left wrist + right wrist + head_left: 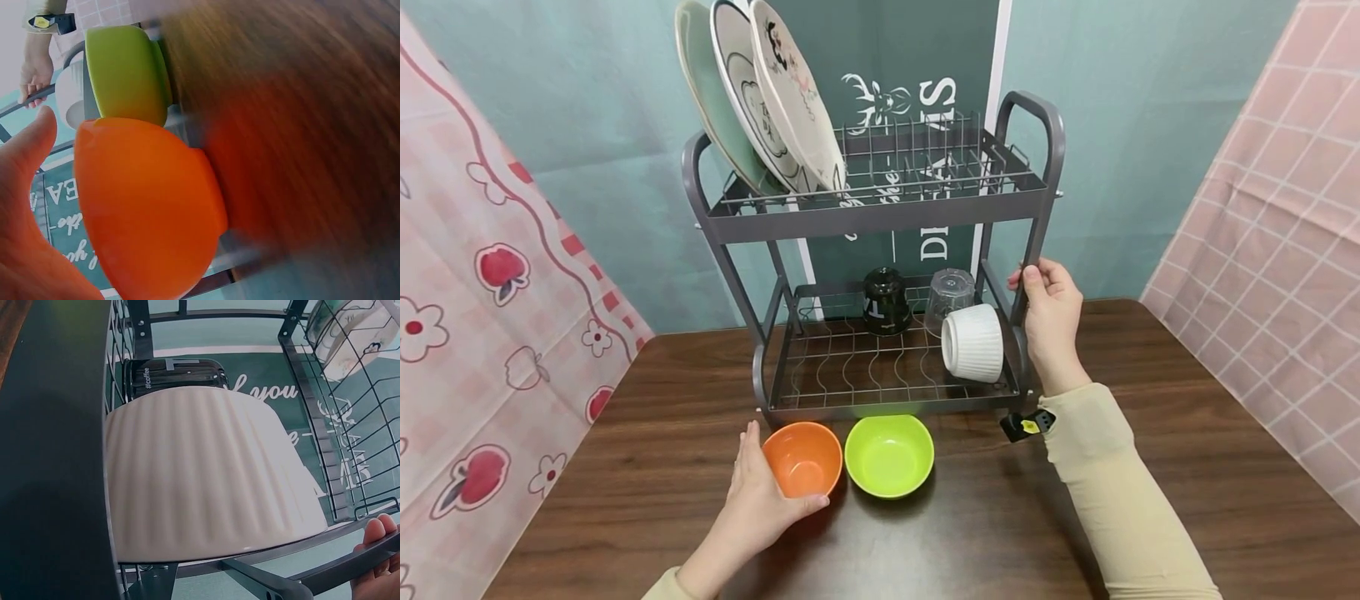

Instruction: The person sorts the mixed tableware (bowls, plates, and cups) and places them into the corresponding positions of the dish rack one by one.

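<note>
Beside the orange bowl point(805, 460), my left hand point(758, 492) has its fingers extended along the bowl's left side and its thumb spread across the near side. In the left wrist view the thumb point(39, 134) stands apart from the bowl's rim. A lime green bowl point(889, 457) sits just right of the orange one. My right hand point(1051, 312) grips the right front post of a grey two-tier dish rack point(880, 218). Close to that hand, a white ribbed cup point(977, 343) lies on its side on the lower tier.
Several plates point(797, 100) stand at the left of the upper tier. On the lower tier are a black cup point(885, 302) and a clear glass point(950, 296). The rack stands on a dark wooden table point(625, 467), with a teal curtain point(587, 167) behind and patterned cloths at both sides.
</note>
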A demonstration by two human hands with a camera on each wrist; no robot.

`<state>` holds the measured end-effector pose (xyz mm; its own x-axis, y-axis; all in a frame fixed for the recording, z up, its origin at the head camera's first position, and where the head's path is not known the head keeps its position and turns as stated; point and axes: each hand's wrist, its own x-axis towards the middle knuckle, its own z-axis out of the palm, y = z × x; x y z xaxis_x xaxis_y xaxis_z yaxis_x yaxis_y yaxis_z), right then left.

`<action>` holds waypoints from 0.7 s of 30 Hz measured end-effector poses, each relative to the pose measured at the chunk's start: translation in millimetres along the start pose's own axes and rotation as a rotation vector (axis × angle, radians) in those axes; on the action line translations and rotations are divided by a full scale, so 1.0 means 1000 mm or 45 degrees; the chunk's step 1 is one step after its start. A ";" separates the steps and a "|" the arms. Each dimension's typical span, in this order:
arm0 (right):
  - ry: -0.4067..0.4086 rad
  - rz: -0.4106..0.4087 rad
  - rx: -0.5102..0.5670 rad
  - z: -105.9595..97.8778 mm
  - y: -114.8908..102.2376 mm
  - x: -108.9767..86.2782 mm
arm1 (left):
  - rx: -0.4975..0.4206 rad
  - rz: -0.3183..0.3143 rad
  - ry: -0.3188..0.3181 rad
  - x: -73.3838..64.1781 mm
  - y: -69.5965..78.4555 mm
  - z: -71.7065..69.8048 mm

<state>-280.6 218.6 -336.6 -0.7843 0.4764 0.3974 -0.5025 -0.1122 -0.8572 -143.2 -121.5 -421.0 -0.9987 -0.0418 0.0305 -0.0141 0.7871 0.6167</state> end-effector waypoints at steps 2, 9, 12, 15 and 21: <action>-0.001 0.001 0.000 0.000 0.000 0.000 | 0.003 -0.007 -0.015 0.000 -0.002 0.001; -0.004 -0.008 0.006 0.000 0.001 0.001 | 0.033 0.044 -0.029 0.002 -0.005 0.004; -0.002 -0.011 0.022 0.000 0.001 0.002 | 0.060 0.051 -0.050 0.004 -0.006 0.005; 0.000 -0.012 0.041 0.000 0.002 0.003 | 0.067 0.075 -0.046 0.005 -0.007 0.006; 0.000 0.000 0.019 0.000 0.002 0.001 | 0.063 0.072 -0.017 0.005 -0.007 0.008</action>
<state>-282.9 219.4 -338.2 -0.7842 0.4764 0.3975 -0.5079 -0.1249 -0.8523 -148.2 -122.7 -431.3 -0.9985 0.0115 0.0531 0.0399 0.8173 0.5748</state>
